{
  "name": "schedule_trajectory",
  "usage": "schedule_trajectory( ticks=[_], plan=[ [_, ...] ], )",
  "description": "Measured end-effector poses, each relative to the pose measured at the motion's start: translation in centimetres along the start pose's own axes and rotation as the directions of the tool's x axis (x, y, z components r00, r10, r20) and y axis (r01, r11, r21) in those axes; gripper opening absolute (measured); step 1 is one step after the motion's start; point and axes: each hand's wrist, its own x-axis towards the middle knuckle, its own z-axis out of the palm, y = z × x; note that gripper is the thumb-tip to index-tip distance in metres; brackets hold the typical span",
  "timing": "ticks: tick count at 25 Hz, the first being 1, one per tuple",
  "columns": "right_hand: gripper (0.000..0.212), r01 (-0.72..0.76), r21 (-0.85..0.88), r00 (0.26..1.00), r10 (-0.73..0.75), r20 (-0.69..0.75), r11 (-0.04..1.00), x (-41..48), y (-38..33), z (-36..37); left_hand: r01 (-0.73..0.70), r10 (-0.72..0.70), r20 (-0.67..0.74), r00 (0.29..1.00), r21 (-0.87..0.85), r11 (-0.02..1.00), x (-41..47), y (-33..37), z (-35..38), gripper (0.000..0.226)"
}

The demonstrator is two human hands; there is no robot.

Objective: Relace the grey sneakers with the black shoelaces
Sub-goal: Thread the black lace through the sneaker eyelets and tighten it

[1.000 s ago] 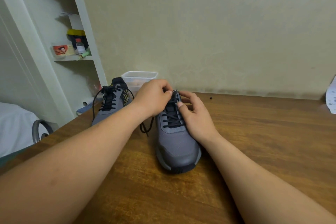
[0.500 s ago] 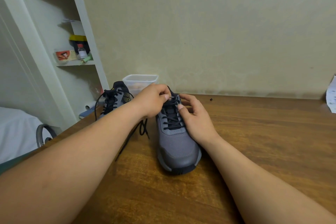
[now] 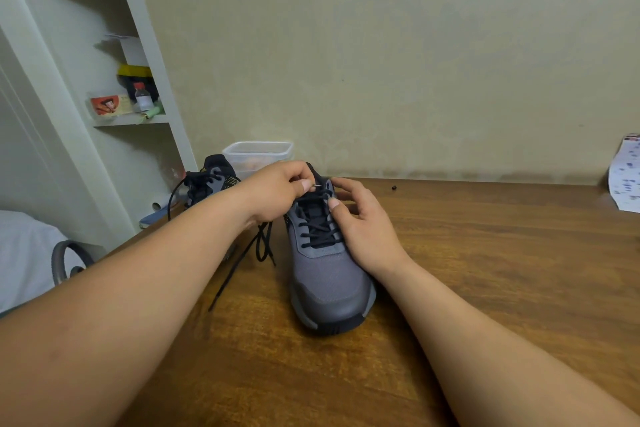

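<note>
A grey sneaker [image 3: 329, 284] stands on the wooden table [image 3: 485, 288], toe towards me, with a black shoelace [image 3: 317, 225] crossed through its eyelets. My left hand [image 3: 277, 191] pinches the lace's tip at the top left eyelet. My right hand [image 3: 363, 222] grips the shoe's right side, thumb pressed by the upper eyelets. Loose lace [image 3: 242, 263] trails onto the table left of the shoe. A second grey sneaker [image 3: 211, 180], laced in black, sits behind my left forearm, partly hidden.
A clear plastic container [image 3: 258, 153] stands against the wall behind the shoes. A small black bead [image 3: 393, 188] lies on the table to the right. Paper [image 3: 627, 173] hangs at the far right edge. White shelves [image 3: 131, 118] with small items stand left, beyond the table's edge.
My left hand has drawn the lace tip a little left and up at the top eyelet. The loose lace now trails farther down the table. The right hand stays on the shoe.
</note>
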Motion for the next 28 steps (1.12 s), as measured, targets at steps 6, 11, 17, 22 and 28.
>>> schedule_trajectory(
  ticks=[6, 11, 17, 22, 28],
  plan=[
    [0.038, -0.003, 0.02, 1.0, 0.002, 0.008, 1.0, -0.2, -0.1, -0.1, 0.013, -0.013, 0.01, 1.0, -0.045, 0.999, 0.9, -0.5, 0.4, 0.019],
    [0.033, -0.052, 0.078, 0.998, 0.054, -0.022, 0.996, -0.3, -0.8, -0.1, -0.005, 0.006, 0.044, 0.999, -0.02, 1.0, 1.7, -1.0, 0.8, 0.021],
    [0.027, -0.105, -0.028, 0.987, 0.1, -0.127, 0.994, 0.0, -1.6, 0.5, -0.075, 0.075, -0.006, 0.997, -0.063, 0.995, 1.5, -1.0, 1.7, 0.02],
    [0.021, -0.103, 0.085, 0.986, 0.113, -0.12, 0.991, -0.1, -1.1, 0.5, -0.085, 0.087, -0.053, 0.995, 0.04, 0.996, 1.5, -0.8, 2.2, 0.025],
    [0.021, -0.079, 0.131, 0.991, 0.092, -0.099, 0.988, -0.3, -1.2, 0.6, -0.052, 0.064, -0.044, 0.997, 0.239, 0.97, 1.4, -0.4, 2.3, 0.025]
  ],
)
